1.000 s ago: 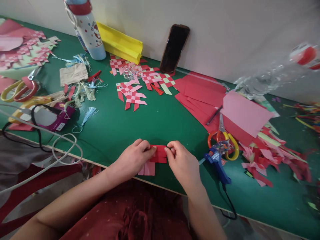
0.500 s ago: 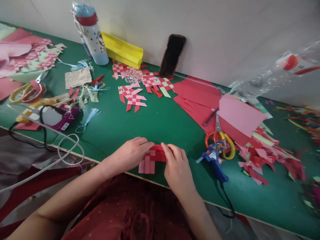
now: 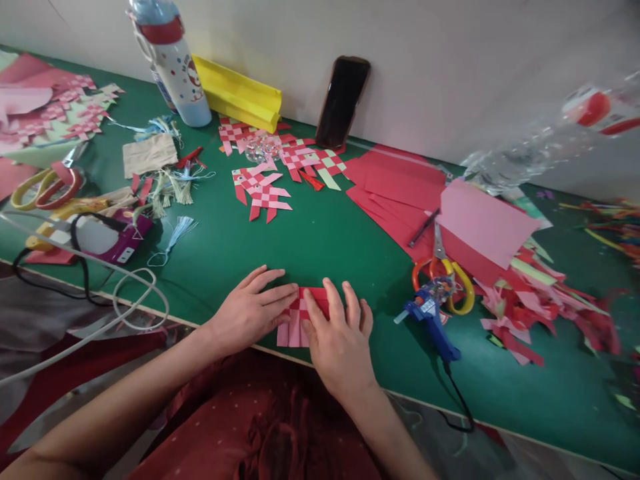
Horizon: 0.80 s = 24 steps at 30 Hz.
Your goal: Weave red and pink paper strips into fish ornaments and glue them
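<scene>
Red-and-pink woven paper piece (image 3: 294, 327), at the near edge of the green desk (image 3: 320, 247); our left hand (image 3: 247, 313) and right hand (image 3: 340, 340) press it flat, each grip wide, holding nothing; blue glue gun (image 3: 430, 320) just to the right; scissors (image 3: 443, 275) beyond it.

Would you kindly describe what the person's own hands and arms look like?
Both the left hand and the right hand are bare: no gloves, and no rings, watch or bracelet that I can see. The forearms are uncovered, with no sleeve in view. Below them shows a dark red garment with small pale dots.
</scene>
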Motion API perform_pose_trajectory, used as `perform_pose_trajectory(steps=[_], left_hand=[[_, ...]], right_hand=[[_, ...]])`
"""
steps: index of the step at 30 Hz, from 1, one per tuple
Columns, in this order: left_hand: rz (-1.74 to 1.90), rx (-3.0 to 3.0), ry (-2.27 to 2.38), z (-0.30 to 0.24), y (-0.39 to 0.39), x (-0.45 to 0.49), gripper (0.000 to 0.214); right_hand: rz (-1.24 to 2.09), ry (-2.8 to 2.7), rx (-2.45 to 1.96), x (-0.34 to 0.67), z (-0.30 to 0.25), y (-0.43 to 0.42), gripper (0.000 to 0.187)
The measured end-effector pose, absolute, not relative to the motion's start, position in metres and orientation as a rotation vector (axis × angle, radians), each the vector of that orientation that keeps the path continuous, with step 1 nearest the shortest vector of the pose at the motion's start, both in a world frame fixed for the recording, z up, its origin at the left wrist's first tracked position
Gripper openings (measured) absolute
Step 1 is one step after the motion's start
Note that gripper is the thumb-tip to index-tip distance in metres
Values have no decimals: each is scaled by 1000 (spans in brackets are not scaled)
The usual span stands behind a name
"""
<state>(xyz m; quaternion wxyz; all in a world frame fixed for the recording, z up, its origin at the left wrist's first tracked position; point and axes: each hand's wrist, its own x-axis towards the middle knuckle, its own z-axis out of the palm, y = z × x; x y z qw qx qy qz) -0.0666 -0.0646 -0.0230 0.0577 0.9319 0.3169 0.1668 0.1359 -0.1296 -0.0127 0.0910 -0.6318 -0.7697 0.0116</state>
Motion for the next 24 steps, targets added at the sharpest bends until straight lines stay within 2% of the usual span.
perform_pose_trajectory(steps=[8,20,24], left_hand=[[486,2810,945,-26,-65,-67,35],[416,2830,1024,-10,-87,-67,26],[426,2827,920,-11,-93,-71,28]], right_hand=[[1,-2238,-1913,148,-18,-136,41],[93,-2115,-1627,170,-16,-153,35],[117,-2181,-1547,161,-13,-161,33]])
